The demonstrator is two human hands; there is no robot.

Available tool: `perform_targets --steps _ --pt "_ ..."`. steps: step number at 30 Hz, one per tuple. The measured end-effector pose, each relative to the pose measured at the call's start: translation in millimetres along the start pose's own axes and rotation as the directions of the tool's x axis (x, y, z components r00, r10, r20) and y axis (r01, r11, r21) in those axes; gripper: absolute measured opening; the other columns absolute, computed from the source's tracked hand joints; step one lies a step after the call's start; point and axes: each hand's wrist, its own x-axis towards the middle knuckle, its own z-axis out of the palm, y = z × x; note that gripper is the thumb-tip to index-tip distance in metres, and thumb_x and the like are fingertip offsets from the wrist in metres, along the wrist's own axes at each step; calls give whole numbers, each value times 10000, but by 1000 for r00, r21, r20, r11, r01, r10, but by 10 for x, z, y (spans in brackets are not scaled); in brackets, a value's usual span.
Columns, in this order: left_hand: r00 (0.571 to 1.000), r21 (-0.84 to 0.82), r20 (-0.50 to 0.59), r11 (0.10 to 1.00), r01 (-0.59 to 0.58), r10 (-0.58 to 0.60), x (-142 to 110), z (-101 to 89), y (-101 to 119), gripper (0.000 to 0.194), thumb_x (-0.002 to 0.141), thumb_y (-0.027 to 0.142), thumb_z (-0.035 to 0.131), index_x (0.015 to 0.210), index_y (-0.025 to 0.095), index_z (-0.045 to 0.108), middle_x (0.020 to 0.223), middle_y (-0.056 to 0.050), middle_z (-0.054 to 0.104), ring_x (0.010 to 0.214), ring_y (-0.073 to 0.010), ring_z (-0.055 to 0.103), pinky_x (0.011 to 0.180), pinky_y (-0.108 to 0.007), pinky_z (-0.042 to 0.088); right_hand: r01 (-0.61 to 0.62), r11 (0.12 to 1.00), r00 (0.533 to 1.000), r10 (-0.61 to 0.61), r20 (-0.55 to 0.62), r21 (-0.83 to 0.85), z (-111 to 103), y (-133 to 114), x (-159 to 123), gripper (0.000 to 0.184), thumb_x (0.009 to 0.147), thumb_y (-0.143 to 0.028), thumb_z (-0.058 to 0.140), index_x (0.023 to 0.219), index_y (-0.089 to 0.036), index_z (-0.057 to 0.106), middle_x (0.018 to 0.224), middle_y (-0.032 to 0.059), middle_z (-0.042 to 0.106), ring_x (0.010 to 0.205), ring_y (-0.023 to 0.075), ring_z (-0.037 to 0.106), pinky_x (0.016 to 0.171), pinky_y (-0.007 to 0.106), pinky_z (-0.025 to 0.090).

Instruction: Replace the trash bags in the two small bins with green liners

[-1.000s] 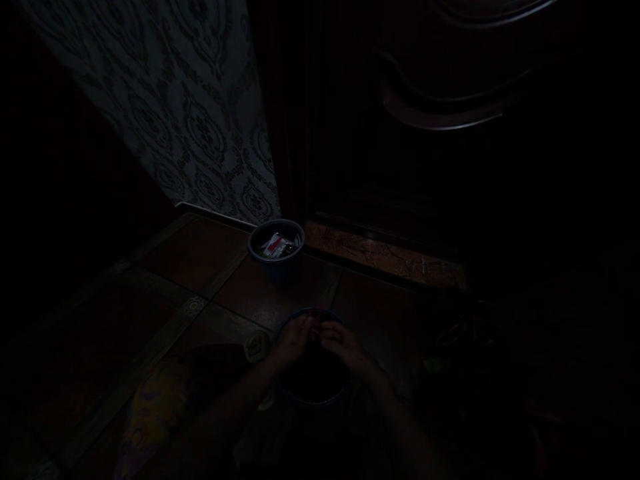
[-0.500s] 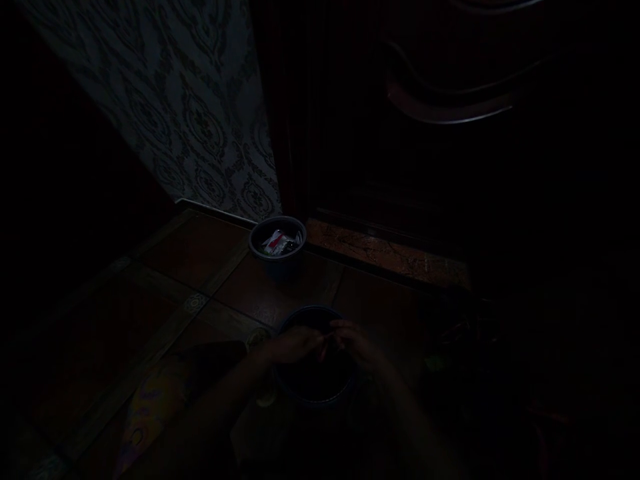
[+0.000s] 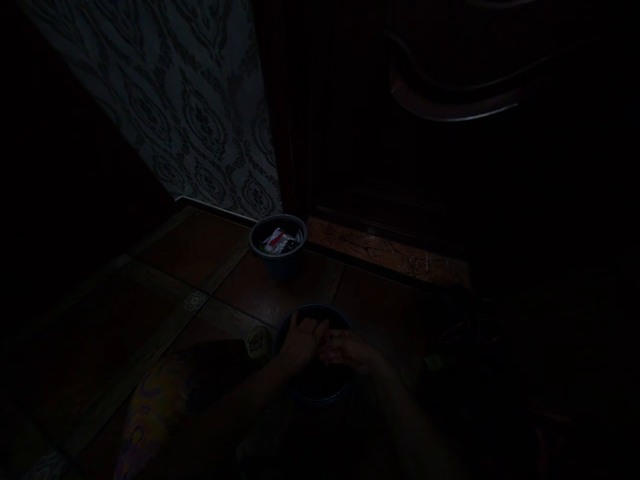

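The light is very dim. Over a round dark bucket (image 3: 323, 400) on the floor, both hands meet near the middle of its mouth. My left hand (image 3: 301, 343) reaches in from the lower left, one finger sticking up and the others bent toward the right hand. From the right comes my right hand (image 3: 349, 351), its fingers curled in and their tips against the left fingertips. Both look closed in a pinch; whatever is between them is too dark to make out. The inside of the bucket is black, its contents hidden.
A second bucket (image 3: 278, 263) with wrappers (image 3: 280, 240) inside stands by the wall corner. Behind it are patterned wallpaper (image 3: 200, 120), a dark wooden door (image 3: 450, 113) and a stone sill (image 3: 385, 250). Yellow patterned cloth (image 3: 150, 407) shows at lower left, over the tiled floor (image 3: 195, 243).
My left hand has turned, raising a finger, and moved slightly right. My right hand has dropped a little, its fingers now lower and more curled. The buckets stay put.
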Motion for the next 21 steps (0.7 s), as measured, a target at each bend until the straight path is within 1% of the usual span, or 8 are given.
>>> perform_targets --steps 4,7,10,13,15,17,19,21 --pt "1000 34 -10 999 -5 5 -17 -22 -48 533 867 253 460 1383 241 327 1104 -84 567 1036 -243 476 1018 -584 176 -100 986 995 95 42 133 -26 51 71 325 765 -380 552 964 -127 598 878 96 676 759 178 660 721 331 486" --pt "1000 25 11 1000 -11 11 -17 -38 -55 550 869 273 463 1396 247 312 1126 -85 571 1058 -246 479 1026 -593 177 -67 987 997 61 44 149 -38 134 116 285 734 -325 602 951 -139 613 894 88 680 742 167 654 706 321 489" --pt "999 -38 15 998 -40 40 -39 -27 -66 537 876 298 458 1391 219 325 1218 -104 555 1122 -243 468 1046 -594 169 47 993 996 -38 -85 104 -66 194 140 250 656 -219 679 893 -164 622 877 57 682 745 152 646 697 297 494" --pt "997 -173 -53 982 -71 62 -102 32 -113 418 921 254 355 1332 211 415 1307 -100 522 1214 -202 437 1075 -523 222 116 990 943 -85 -322 80 -117 195 137 140 693 -224 640 819 -168 616 824 51 680 737 141 642 678 281 502" --pt "996 -266 -93 963 -40 16 -167 86 -159 384 935 247 302 1267 196 488 1343 -102 497 1234 -179 436 1053 -438 318 134 990 895 -100 -435 48 -160 189 127 116 719 -230 617 814 -163 613 815 64 681 714 137 642 658 277 506" --pt "989 -329 -129 944 27 -73 -239 121 -202 377 939 259 282 1197 168 541 1356 -112 483 1231 -175 449 1015 -374 382 144 989 853 -106 -511 34 -213 207 119 101 723 -225 614 799 -160 612 780 66 677 667 132 634 621 272 506" --pt "968 -348 -160 929 130 -196 -309 106 -234 377 938 241 259 1141 148 562 1329 -121 507 1210 -174 475 994 -346 400 161 986 810 -104 -577 49 -279 259 113 73 728 -226 603 770 -166 599 731 54 667 622 122 618 588 265 504" --pt "930 -320 -121 901 294 -347 -368 34 -257 370 928 205 242 1077 142 575 1198 -127 597 1107 -182 554 934 -341 433 191 978 768 -99 -633 79 -358 334 104 53 739 -228 578 764 -182 586 719 43 662 619 117 612 588 263 509"
